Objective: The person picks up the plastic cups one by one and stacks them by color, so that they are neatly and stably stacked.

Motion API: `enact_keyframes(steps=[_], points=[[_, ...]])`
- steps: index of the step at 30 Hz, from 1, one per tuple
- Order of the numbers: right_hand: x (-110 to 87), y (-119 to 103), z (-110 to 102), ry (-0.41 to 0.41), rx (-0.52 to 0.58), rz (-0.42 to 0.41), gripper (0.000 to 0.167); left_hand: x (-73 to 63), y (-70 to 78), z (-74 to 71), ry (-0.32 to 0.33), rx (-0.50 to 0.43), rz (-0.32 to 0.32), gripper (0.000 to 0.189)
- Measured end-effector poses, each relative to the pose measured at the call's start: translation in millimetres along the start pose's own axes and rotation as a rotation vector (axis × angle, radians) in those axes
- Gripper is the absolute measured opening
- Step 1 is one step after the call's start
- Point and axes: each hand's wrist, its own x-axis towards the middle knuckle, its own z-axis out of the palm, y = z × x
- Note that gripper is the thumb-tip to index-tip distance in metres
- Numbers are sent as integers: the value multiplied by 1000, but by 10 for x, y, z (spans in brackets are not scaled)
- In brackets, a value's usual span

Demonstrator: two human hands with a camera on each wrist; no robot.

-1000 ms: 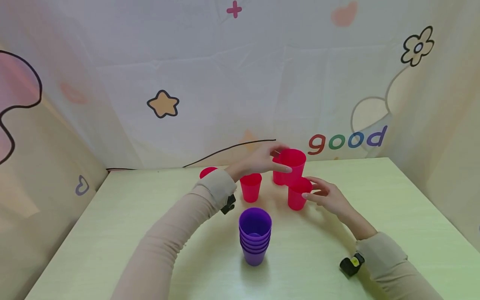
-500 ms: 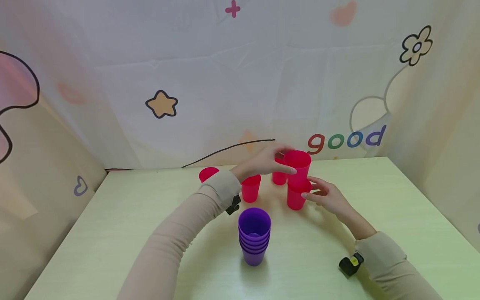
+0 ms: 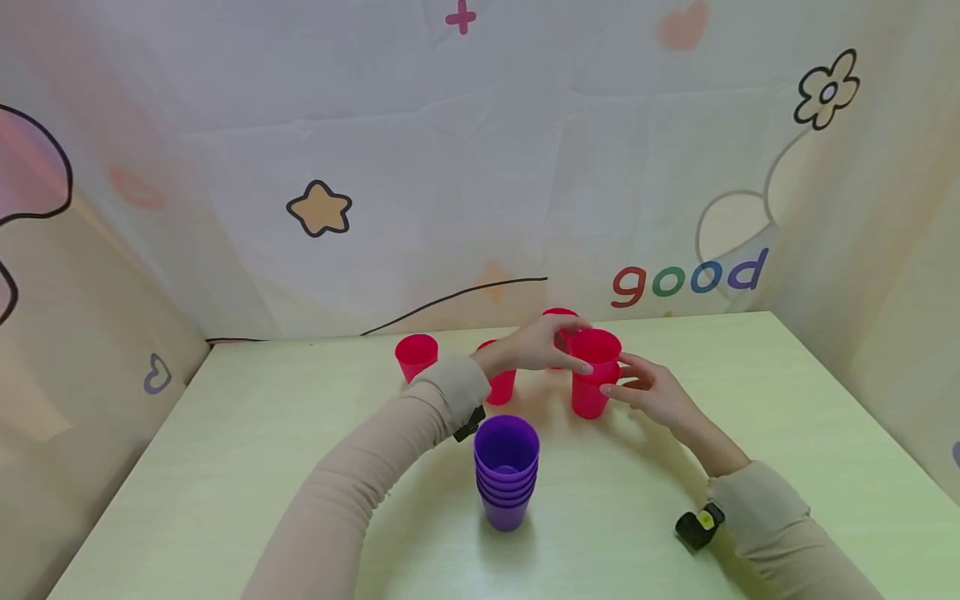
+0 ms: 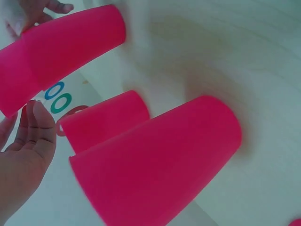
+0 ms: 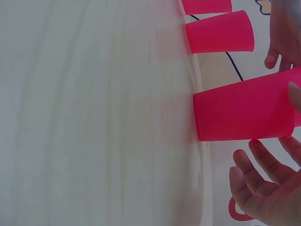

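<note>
In the head view my left hand point(image 3: 534, 343) holds an upper red plastic cup point(image 3: 597, 348) by its side near the rim. That cup sits part of the way down inside a lower red cup point(image 3: 589, 402), which stands upright on the table. My right hand point(image 3: 658, 402) steadies the lower cup from the right, thumb in front and fingers behind, close under its rim. The left wrist view shows the upper cup point(image 4: 16, 77) nested in the lower one point(image 4: 77, 40). In the right wrist view, the right fingers point(image 5: 263, 186) curve beside the lower cup point(image 5: 244, 110).
A stack of several purple cups point(image 3: 507, 475) stands in front of the hands on the pale table point(image 3: 300, 467). Three more red cups stand behind: a left one point(image 3: 416, 354), a middle one point(image 3: 502, 387) partly behind the left wrist, and one point(image 3: 560, 313) behind the left hand.
My left hand has moved right and then down with its red cup, which has gone from above the lower cup to inside it. My right hand has stayed almost still.
</note>
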Motion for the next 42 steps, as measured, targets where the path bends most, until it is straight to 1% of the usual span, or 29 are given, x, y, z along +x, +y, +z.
enact_keyframes(steps=[3, 9, 12, 15, 21, 24, 29, 35, 38, 42], points=[[10, 14, 5, 2, 1, -14, 67, -22, -13, 36, -12, 30, -22, 66], [16, 15, 11, 6, 2, -35, 65, -40, -53, 59, -24, 71, -8, 62], [7, 4, 6, 8, 0, -27, 66, -46, -79, 55, -25, 68, -1, 61], [-4, -10, 1, 8, -6, -32, 66, -66, -101, 27, -12, 54, 5, 59], [0, -20, -2, 10, -18, -34, 65, -153, -120, -86, 33, 35, 9, 53], [14, -15, -1, 9, -17, -18, 64, -201, -163, -152, 41, 27, 22, 52], [26, 3, -3, 4, -21, -18, 66, -307, -236, -256, 59, 19, 29, 53], [26, 9, -4, 6, -22, -18, 66, -427, -306, -379, 110, 53, 7, 58], [27, 18, -3, 9, -27, -12, 67, -491, -335, -454, 117, 73, -14, 59], [30, 27, -3, 8, -25, -7, 67, -584, -365, -561, 101, 103, -24, 59]])
